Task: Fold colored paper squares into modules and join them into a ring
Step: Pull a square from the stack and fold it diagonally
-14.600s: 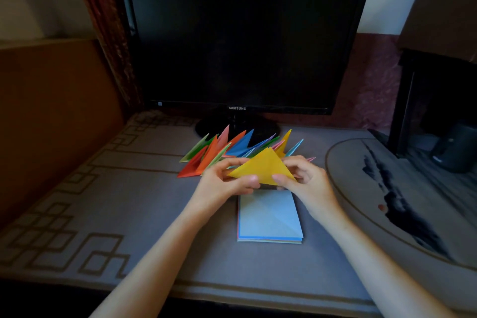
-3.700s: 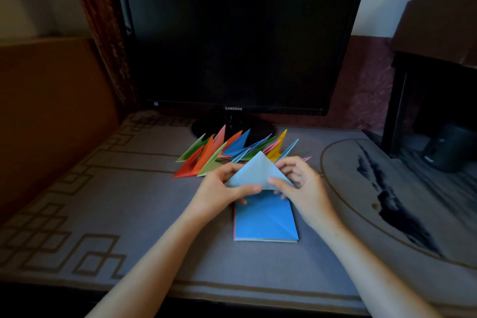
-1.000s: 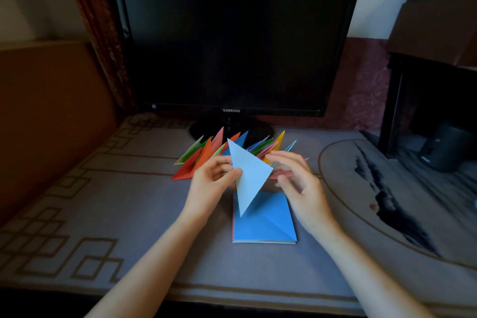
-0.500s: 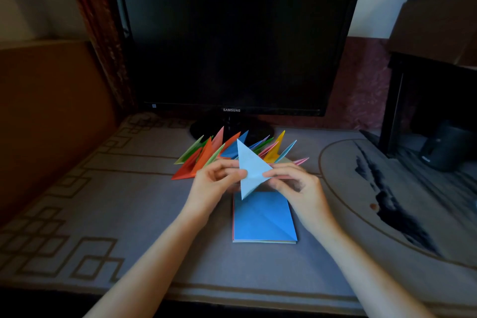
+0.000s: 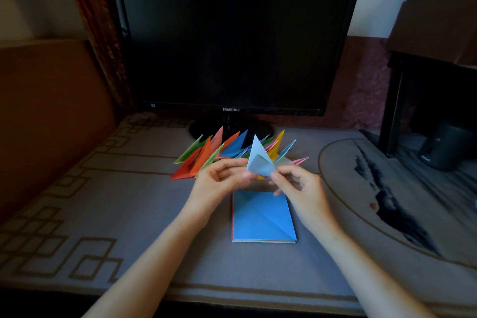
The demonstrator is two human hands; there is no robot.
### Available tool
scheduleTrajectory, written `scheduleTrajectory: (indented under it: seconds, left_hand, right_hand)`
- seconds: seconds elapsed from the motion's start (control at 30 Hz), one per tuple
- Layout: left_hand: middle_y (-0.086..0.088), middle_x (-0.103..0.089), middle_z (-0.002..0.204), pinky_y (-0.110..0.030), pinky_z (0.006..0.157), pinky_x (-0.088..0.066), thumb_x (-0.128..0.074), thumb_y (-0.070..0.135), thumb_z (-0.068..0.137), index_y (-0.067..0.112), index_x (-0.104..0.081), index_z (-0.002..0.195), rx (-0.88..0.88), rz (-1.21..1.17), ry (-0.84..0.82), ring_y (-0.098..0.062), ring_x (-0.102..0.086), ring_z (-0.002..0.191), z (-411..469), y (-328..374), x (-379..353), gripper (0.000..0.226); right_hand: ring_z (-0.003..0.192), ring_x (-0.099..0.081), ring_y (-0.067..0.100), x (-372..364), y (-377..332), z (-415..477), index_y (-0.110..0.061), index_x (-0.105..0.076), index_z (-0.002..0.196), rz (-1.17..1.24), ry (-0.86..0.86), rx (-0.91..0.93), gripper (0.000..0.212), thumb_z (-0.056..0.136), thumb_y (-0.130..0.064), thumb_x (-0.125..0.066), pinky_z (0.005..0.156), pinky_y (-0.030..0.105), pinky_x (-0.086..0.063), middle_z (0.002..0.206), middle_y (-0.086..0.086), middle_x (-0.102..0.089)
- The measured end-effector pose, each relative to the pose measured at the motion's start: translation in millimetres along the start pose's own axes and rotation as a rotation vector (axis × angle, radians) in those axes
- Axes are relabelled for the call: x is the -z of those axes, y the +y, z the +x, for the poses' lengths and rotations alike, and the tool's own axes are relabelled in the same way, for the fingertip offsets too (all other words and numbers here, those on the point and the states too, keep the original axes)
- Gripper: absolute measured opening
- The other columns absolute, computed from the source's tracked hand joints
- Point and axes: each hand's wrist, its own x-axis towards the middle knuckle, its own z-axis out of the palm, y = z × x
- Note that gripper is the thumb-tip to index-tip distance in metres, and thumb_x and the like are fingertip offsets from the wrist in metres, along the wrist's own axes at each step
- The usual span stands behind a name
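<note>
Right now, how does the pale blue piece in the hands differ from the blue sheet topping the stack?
The pale blue piece is folded to a narrow point; the blue sheet is a flat square with a diagonal crease. The pale blue piece is pinched between left hand and right hand; the blue sheet lies on the stack. Both are blue paper.

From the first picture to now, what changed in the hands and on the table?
The yellow triangle has left the hands. The light blue sheet that topped the paper stack is now a narrow light blue module, point up, pinched by left hand and right hand. The folded modules and monitor stayed.
</note>
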Motion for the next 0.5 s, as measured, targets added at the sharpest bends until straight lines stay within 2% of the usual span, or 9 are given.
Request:
scheduleTrajectory:
  seconds: [0.07,0.17,0.3,0.4,0.5]
  left_hand:
    - [-0.01,-0.074,0.093,-0.027,0.076,-0.057,-0.074,0.011,0.067,0.006,-0.065,0.102,-0.004,0.031,0.01,-0.021,-0.07,0.088,-0.5,0.2,-0.7,0.037]
    - [-0.013,-0.072,0.077,-0.024,0.065,-0.057,-0.07,0.001,0.074,0.004,-0.064,0.093,-0.012,0.001,0.066,-0.02,-0.07,0.071,-0.9,-0.8,-0.9,0.021]
    - [-0.011,-0.071,0.071,-0.022,0.062,-0.057,-0.068,-0.001,0.077,0.0,-0.064,0.092,-0.041,0.023,0.086,-0.017,-0.069,0.067,-1.0,-0.6,-0.8,0.016]
    - [-0.013,-0.071,0.074,-0.023,0.063,-0.057,-0.069,0.0,0.077,0.001,-0.065,0.092,-0.054,0.063,0.065,-0.019,-0.07,0.069,-1.6,-0.4,-0.9,0.016]
    - [-0.01,-0.071,0.072,-0.023,0.062,-0.056,-0.07,0.0,0.076,0.003,-0.065,0.089,-0.063,0.126,0.018,-0.017,-0.069,0.067,-1.9,-1.9,-2.4,0.014]
  right_hand:
    - [0.061,-0.061,0.013,-0.4,-0.8,-0.7,-0.017,-0.069,0.083,-0.006,-0.01,0.004,0.015,0.088,-0.005,-0.061,0.06,0.02,-0.049,0.081,0.007,-0.069]
    - [0.068,-0.062,0.016,-2.0,1.8,-2.6,-0.022,-0.067,0.081,-0.032,-0.06,0.005,0.017,0.088,-0.008,-0.062,0.061,0.023,-0.049,0.08,0.005,-0.068]
    - [0.082,-0.065,0.021,-3.6,-1.8,-3.4,-0.02,-0.063,0.094,0.047,-0.084,-0.011,0.018,0.08,-0.011,-0.071,0.057,0.026,-0.051,0.089,0.001,-0.068]
    - [0.075,-0.065,0.018,-4.0,-5.0,-1.1,-0.019,-0.054,0.103,0.124,-0.073,-0.051,0.045,0.065,-0.02,-0.078,0.051,0.026,-0.05,0.084,0.003,-0.069]
    - [0.066,-0.065,0.02,-6.8,-4.0,0.1,-0.018,-0.054,0.106,0.115,-0.119,-0.118,0.047,0.067,-0.011,-0.079,0.047,0.026,-0.048,0.08,0.005,-0.071]
